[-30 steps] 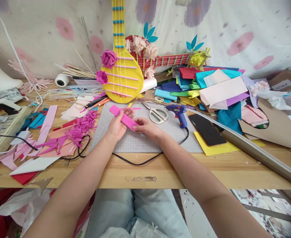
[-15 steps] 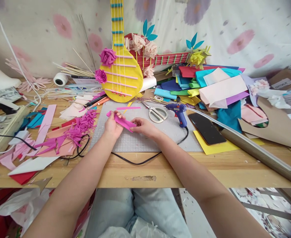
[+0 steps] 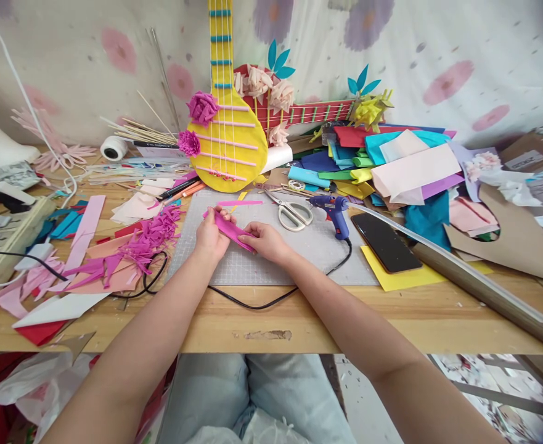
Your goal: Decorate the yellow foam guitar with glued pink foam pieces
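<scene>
A magenta strip of crepe paper (image 3: 232, 232) is stretched between my two hands above the grey cutting mat (image 3: 271, 271). Its left end is gripped by my left hand (image 3: 212, 237), fingers curled round it. My right hand (image 3: 268, 242) pinches the other end between thumb and fingers. Behind the hands lie a thin pink paper strip (image 3: 246, 203) and a small yellow scrap (image 3: 240, 198). To the right of my right hand are scissors (image 3: 294, 216) with white handles and a blue glue gun (image 3: 338, 219).
A black phone (image 3: 386, 243) lies on yellow paper at the right, beside a long roll (image 3: 479, 283). Magenta scraps (image 3: 155, 237) heap up on the left. A yellow paper lute (image 3: 234, 148) stands behind. The black glue-gun cord (image 3: 253, 306) loops along the front.
My right hand has shifted slightly along the magenta strip, its fingers now lying further over it. The strip's right end looks folded or turned more. My left hand stays nearly in place.
</scene>
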`<state>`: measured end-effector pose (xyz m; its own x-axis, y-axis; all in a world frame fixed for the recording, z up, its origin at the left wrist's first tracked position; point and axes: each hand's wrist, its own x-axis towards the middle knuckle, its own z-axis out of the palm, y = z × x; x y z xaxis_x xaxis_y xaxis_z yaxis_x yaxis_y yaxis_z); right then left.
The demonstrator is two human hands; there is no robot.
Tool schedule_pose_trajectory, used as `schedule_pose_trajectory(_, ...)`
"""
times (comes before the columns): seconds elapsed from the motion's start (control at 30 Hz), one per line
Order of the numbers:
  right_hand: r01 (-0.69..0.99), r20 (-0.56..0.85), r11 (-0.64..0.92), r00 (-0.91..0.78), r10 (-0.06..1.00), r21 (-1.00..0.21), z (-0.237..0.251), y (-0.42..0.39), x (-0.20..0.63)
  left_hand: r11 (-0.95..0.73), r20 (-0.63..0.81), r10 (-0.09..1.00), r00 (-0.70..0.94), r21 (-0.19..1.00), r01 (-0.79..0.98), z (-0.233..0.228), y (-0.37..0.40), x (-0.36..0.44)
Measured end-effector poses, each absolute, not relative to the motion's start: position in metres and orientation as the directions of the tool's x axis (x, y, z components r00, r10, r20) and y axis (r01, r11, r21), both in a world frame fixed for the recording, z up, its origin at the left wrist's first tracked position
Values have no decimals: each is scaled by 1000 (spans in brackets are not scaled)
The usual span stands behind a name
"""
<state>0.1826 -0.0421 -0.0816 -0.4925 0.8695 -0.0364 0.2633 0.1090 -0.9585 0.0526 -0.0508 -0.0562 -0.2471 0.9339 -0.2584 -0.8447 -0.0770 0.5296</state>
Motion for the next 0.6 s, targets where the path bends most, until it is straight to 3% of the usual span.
schedule_pose_trajectory(0.37, 227, -124, -2, -526, 842, -974, -75, -43, 176, -73, -342, 911, -228, 411, -909, -52, -46, 46)
schedule_pose_trajectory(0.5, 187, -125, -31, -515, 848, -982, -76, -42, 175, -118, -333, 896, -294, 460, -880, -55, -42, 42)
schedule_pose_trajectory(0.6, 123, -139, -91, -473, 870, -988, -74, -41, 181, -44, -270, 935, -230, 555, -831, -57, -43, 38)
